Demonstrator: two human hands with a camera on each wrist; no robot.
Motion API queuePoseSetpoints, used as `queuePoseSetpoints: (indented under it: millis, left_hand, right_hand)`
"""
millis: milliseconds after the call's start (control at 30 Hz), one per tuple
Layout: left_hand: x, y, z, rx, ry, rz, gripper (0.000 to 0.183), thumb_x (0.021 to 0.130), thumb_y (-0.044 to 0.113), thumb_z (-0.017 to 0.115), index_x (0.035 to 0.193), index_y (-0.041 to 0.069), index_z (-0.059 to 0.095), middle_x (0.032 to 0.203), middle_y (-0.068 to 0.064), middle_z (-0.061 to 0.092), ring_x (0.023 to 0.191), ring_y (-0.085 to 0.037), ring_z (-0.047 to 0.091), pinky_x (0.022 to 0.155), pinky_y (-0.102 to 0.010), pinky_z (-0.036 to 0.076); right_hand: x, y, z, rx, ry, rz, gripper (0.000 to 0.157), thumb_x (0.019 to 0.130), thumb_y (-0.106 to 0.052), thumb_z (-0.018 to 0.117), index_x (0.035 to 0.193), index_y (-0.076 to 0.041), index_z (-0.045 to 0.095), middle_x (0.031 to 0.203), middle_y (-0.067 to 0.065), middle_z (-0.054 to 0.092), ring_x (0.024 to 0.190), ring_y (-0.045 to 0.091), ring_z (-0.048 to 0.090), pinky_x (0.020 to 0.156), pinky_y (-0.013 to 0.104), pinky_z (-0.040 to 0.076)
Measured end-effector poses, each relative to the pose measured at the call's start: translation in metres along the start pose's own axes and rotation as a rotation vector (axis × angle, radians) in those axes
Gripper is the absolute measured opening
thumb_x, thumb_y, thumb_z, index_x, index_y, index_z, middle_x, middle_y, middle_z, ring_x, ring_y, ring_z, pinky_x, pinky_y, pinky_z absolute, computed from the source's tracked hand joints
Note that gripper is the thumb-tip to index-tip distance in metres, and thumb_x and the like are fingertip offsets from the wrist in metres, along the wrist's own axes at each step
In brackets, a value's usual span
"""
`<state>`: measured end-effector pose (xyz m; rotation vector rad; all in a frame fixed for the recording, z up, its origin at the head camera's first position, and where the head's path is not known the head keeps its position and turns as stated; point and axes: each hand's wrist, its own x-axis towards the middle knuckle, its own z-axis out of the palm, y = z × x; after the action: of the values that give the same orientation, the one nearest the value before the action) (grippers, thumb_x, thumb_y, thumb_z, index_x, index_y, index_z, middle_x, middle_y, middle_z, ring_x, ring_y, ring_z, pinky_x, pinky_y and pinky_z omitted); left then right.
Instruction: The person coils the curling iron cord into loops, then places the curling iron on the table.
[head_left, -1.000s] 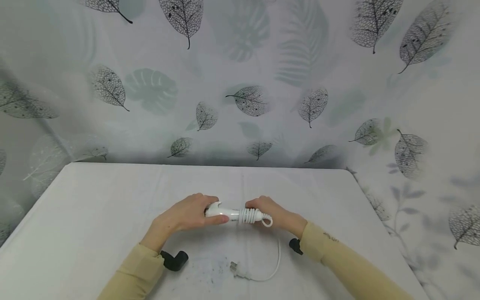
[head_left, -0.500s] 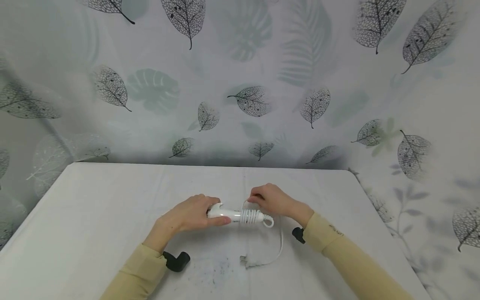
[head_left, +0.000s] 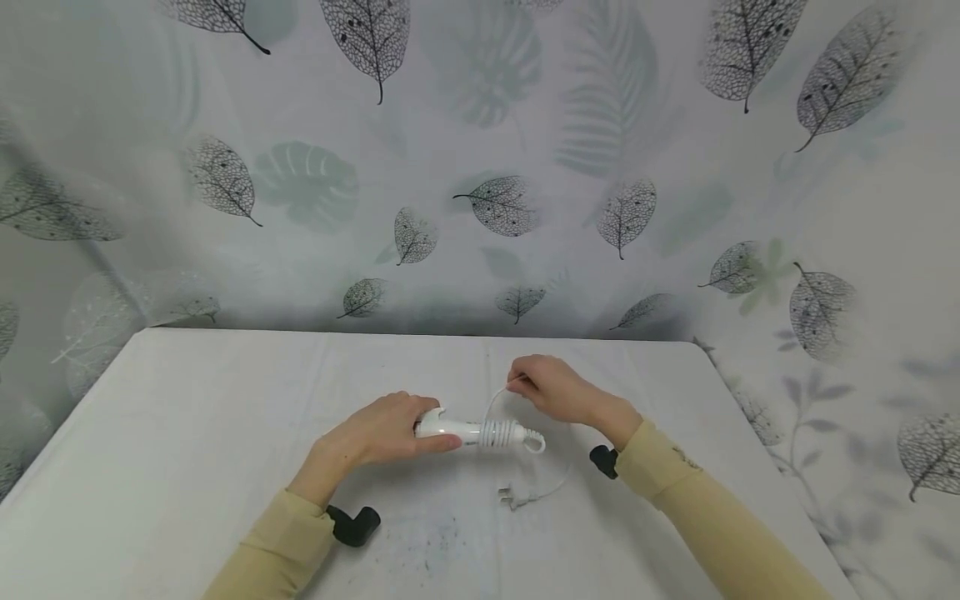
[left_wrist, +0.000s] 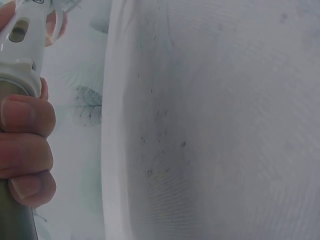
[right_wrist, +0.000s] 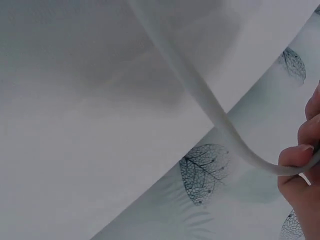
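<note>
In the head view a white curling iron [head_left: 465,430] lies sideways above the middle of the white table. My left hand [head_left: 378,433] grips its left end; the left wrist view shows fingertips [left_wrist: 27,150] curled round a grey-brown barrel, below a white handle [left_wrist: 22,45] with a switch. Several turns of white cord [head_left: 497,432] are wound round the handle's right part. Up and to the right, my right hand [head_left: 551,387] pinches the cord's free run between thumb and fingers, also seen in the right wrist view [right_wrist: 300,160]. The plug [head_left: 510,497] dangles or lies nearer to me; I cannot tell which.
The white table [head_left: 225,400] has rounded far corners and dark specks near its front middle. Behind it hangs a leaf-patterned curtain [head_left: 450,167]. Black wrist devices sit by the left cuff [head_left: 355,527] and the right cuff [head_left: 603,461].
My right hand has moved from beside the wound cord up and to the right, drawing a strand off the handle. The plug has shifted right and away from me. My left hand stays put.
</note>
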<state>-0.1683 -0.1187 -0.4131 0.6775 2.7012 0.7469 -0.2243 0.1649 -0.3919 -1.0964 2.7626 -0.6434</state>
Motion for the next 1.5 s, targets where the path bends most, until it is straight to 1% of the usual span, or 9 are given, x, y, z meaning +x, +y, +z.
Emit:
queuePoseSetpoints:
  millis: [133,233,500,800,967,1100,1300,1367,1500]
  left_hand:
    - [0.000,0.000,0.001,0.009,-0.010,-0.034,0.062,0.082,0.074,0.061,0.109,0.018,0.065,0.077,0.005,0.056,0.074,-0.013,0.051,0.070,-0.033,0.042]
    - [0.000,0.000,0.002,0.015,-0.012,-0.049,0.064,0.082,0.074,0.062,0.111,0.018,0.065,0.078,0.005,0.056,0.076,-0.013,0.051,0.071,-0.033,0.042]
    - [0.001,-0.002,0.004,0.021,-0.004,-0.037,0.053,0.082,0.075,0.061,0.094,0.024,0.062,0.074,0.004,0.056,0.071,-0.013,0.051,0.066,-0.032,0.042]
    - [0.002,-0.001,0.006,0.010,-0.016,-0.055,0.053,0.082,0.074,0.062,0.096,0.022,0.063,0.075,0.004,0.056,0.071,-0.013,0.052,0.066,-0.032,0.042]
    - [0.003,-0.001,0.007,0.007,-0.021,-0.055,0.056,0.083,0.073,0.062,0.101,0.020,0.064,0.076,0.004,0.056,0.072,-0.013,0.052,0.066,-0.032,0.042]
    - [0.003,-0.002,0.008,0.012,-0.025,-0.067,0.058,0.082,0.073,0.062,0.105,0.019,0.064,0.078,0.004,0.056,0.073,-0.013,0.051,0.066,-0.032,0.042]
    - [0.004,-0.004,0.009,0.017,-0.007,-0.080,0.055,0.084,0.071,0.062,0.100,0.019,0.063,0.075,0.003,0.056,0.071,-0.014,0.051,0.065,-0.032,0.041]
    - [0.004,-0.004,0.008,0.020,-0.001,-0.082,0.052,0.085,0.070,0.062,0.096,0.019,0.062,0.074,0.003,0.056,0.069,-0.014,0.051,0.064,-0.032,0.041]
    - [0.004,-0.003,0.008,0.034,-0.003,-0.081,0.054,0.085,0.070,0.062,0.098,0.017,0.063,0.073,0.002,0.055,0.068,-0.014,0.050,0.064,-0.032,0.040]
  right_hand:
    - [-0.001,-0.008,-0.003,-0.079,0.074,0.020,0.012,0.097,-0.024,0.067,0.095,-0.012,0.067,0.092,-0.003,0.072,0.079,0.008,0.065,0.071,0.026,0.051]
    - [-0.002,-0.013,-0.005,-0.094,0.112,0.037,0.013,0.095,-0.027,0.069,0.094,-0.014,0.068,0.092,-0.005,0.073,0.080,0.008,0.067,0.070,0.026,0.050]
    - [-0.010,-0.029,-0.009,-0.037,0.151,0.017,0.008,0.096,-0.020,0.067,0.097,-0.014,0.072,0.090,-0.004,0.072,0.065,0.002,0.052,0.063,0.023,0.045]
    - [-0.027,-0.058,-0.014,0.039,0.181,0.031,0.013,0.097,-0.018,0.066,0.101,-0.008,0.075,0.079,-0.008,0.070,0.055,0.000,0.045,0.055,0.022,0.042]
    - [-0.036,-0.068,-0.009,0.055,0.225,0.064,0.011,0.096,-0.017,0.068,0.098,-0.009,0.075,0.076,-0.007,0.069,0.053,-0.002,0.044,0.052,0.022,0.041]
    - [-0.040,-0.079,-0.002,0.026,0.245,0.075,0.010,0.096,-0.017,0.068,0.094,-0.010,0.074,0.074,-0.005,0.068,0.051,-0.002,0.043,0.051,0.021,0.041]
    - [-0.047,-0.094,0.009,-0.041,0.263,0.025,0.011,0.097,-0.015,0.065,0.095,-0.007,0.073,0.074,-0.006,0.064,0.056,-0.001,0.041,0.053,0.018,0.039]
    - [-0.050,-0.098,0.012,-0.049,0.255,0.010,0.011,0.097,-0.013,0.064,0.095,-0.007,0.072,0.074,-0.006,0.062,0.057,0.000,0.040,0.053,0.018,0.038]
    - [-0.056,-0.104,0.019,-0.061,0.227,-0.021,0.009,0.097,-0.009,0.064,0.093,-0.006,0.071,0.074,-0.006,0.061,0.057,-0.001,0.039,0.053,0.015,0.036]
